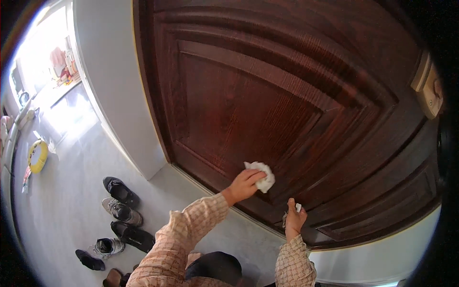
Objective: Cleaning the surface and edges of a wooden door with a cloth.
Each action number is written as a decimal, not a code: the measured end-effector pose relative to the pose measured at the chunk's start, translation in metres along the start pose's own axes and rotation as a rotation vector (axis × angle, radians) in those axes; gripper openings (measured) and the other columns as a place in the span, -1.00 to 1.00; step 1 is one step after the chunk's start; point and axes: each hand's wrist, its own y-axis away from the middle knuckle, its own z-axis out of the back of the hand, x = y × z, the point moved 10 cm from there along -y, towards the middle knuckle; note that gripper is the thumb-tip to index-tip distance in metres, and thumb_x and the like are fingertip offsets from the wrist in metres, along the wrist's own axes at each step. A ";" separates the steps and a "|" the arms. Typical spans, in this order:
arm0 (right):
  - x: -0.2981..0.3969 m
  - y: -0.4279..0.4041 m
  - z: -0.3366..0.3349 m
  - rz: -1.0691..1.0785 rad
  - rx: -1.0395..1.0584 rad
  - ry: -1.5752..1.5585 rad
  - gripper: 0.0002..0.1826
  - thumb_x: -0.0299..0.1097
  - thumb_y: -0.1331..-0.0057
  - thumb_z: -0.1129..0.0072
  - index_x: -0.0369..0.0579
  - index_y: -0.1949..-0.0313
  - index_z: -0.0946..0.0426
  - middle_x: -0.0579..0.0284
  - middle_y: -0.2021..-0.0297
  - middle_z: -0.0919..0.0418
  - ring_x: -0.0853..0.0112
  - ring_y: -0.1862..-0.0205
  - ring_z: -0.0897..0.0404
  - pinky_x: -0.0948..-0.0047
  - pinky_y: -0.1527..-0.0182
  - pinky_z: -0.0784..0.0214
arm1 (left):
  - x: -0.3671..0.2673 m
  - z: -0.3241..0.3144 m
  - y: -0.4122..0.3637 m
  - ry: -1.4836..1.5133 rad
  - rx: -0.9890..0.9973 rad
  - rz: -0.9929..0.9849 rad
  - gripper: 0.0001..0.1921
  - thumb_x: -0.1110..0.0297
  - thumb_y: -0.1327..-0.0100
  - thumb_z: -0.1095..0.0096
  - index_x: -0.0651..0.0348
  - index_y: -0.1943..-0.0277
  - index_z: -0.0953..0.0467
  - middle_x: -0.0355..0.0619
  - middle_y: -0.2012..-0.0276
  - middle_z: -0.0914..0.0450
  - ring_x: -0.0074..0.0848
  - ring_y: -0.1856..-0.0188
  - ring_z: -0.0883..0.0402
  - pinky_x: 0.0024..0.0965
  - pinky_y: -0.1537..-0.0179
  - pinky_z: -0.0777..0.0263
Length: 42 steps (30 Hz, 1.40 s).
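Note:
My left hand (244, 183) is closed around a crumpled white cloth or tissue (265, 178). It presses the wad against the lower part of a dark reddish-brown panelled door (236, 104) with a wood grain. Close to the door's bottom edge is my right hand (296, 219), lower and further right. Its fingers are curled around a small white object (298, 207), mostly hidden by the hand. A greyish bit of material sticks out on the left side of that hand, too small to identify.
A brass-coloured door handle plate (430, 89) is at the far right. Several shoes (122, 211) stand in a row on the grey floor (64, 222) to my left. Beyond them lies a yellow round toy with a face (38, 156). A white wall (111, 82) borders the door frame.

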 end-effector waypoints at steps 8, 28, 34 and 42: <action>0.004 0.002 -0.003 0.073 0.008 -0.106 -0.55 -0.08 -0.13 -0.25 -0.22 0.64 -0.37 0.35 0.71 -0.32 0.57 0.59 -0.16 0.46 0.51 -0.09 | 0.070 0.096 -0.036 -0.240 -0.202 0.198 -0.70 0.73 0.14 -0.06 0.35 0.26 -0.32 0.20 0.03 -0.29 -0.01 0.10 -0.31 -0.13 0.01 -0.22; 0.003 0.001 -0.005 -0.016 0.073 -0.084 -0.54 -0.06 -0.13 -0.25 -0.09 0.66 -0.27 0.41 0.71 -0.26 0.63 0.58 -0.16 0.51 0.51 -0.06 | 0.044 0.087 -0.054 -0.174 -0.108 0.093 -0.76 0.74 0.27 -0.10 0.42 0.42 -0.34 0.21 0.09 -0.35 0.02 0.16 -0.37 -0.13 0.15 -0.34; 0.011 0.005 -0.006 0.014 0.068 -0.139 -0.51 -0.02 -0.12 -0.24 -0.09 0.68 -0.24 0.43 0.72 -0.21 0.59 0.59 -0.14 0.49 0.52 -0.04 | 0.049 0.081 -0.047 -0.172 -0.068 0.129 -0.61 0.72 0.12 -0.05 0.33 0.12 -0.39 0.14 0.08 -0.33 -0.06 0.13 -0.37 -0.19 0.12 -0.32; 0.001 0.000 -0.003 0.042 0.066 -0.073 -0.48 0.02 -0.12 -0.23 -0.08 0.71 -0.23 0.40 0.74 -0.18 0.57 0.59 -0.12 0.43 0.52 -0.01 | 0.136 0.186 -0.054 -0.437 -0.483 0.454 -0.78 0.60 -0.13 0.03 0.39 0.12 -0.37 0.13 0.05 -0.30 -0.10 0.08 -0.35 -0.28 0.02 -0.23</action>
